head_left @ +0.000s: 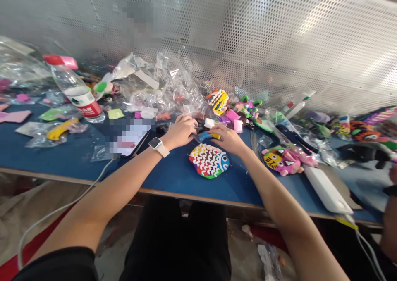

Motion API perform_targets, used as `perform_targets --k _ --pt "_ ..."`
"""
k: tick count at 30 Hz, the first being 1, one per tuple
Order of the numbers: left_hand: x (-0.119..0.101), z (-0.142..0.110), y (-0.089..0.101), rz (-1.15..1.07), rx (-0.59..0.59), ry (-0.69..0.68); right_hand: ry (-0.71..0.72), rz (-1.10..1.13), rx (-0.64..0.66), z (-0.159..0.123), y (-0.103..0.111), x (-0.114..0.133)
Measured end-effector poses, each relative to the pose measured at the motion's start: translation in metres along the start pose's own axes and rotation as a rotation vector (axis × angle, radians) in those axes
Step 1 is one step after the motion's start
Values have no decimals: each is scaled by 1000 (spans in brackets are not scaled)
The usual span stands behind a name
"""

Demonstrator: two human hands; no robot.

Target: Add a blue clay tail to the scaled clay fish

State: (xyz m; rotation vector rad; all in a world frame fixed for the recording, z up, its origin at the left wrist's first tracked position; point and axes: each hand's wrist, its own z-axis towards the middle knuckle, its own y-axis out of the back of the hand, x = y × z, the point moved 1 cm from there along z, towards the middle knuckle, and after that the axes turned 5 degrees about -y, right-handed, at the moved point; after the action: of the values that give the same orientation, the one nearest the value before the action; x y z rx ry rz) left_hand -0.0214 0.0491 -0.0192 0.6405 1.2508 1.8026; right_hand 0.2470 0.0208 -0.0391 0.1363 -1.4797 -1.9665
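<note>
1. Left hand (182, 130): fingers bent, grip unclear.
2. Right hand (228, 138): fingers at yellow piece (216, 136), grip unclear.
3. Ridged, clay-like fish (210, 161): just below both.
4. Bottle (73, 91), left of left hand: red-white label, illegible.

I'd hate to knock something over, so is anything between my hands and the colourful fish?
Yes, two small things: a blue piece and a yellow piece, by the fingers of the left hand and right hand. From those pieces to the fish, only bare tabletop shows.
</note>
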Motion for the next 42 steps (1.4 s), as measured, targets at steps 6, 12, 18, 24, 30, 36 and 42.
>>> perform_targets --k 6,12,18,24,30,36,42 --pt "-2 4 -5 -61 -43 -55 -35 -36 45 5 -5 3" --pt "-4 2 -9 -93 -37 -66 -94 -132 64 7 -5 11" --pt "-3 2 -9 -153 -153 -8 -105 16 -79 3 -6 8" --pt "-6 7 -8 -347 -281 11 -271 567 -240 1 -5 5" --pt "-15 10 -3 -614 -352 18 -341 845 -320 5 -3 18" --pt "-20 11 -1 -660 -410 57 -352 794 -520 3 -1 37" --pt "-30 10 0 -668 -414 54 -238 709 -379 0 -6 54"
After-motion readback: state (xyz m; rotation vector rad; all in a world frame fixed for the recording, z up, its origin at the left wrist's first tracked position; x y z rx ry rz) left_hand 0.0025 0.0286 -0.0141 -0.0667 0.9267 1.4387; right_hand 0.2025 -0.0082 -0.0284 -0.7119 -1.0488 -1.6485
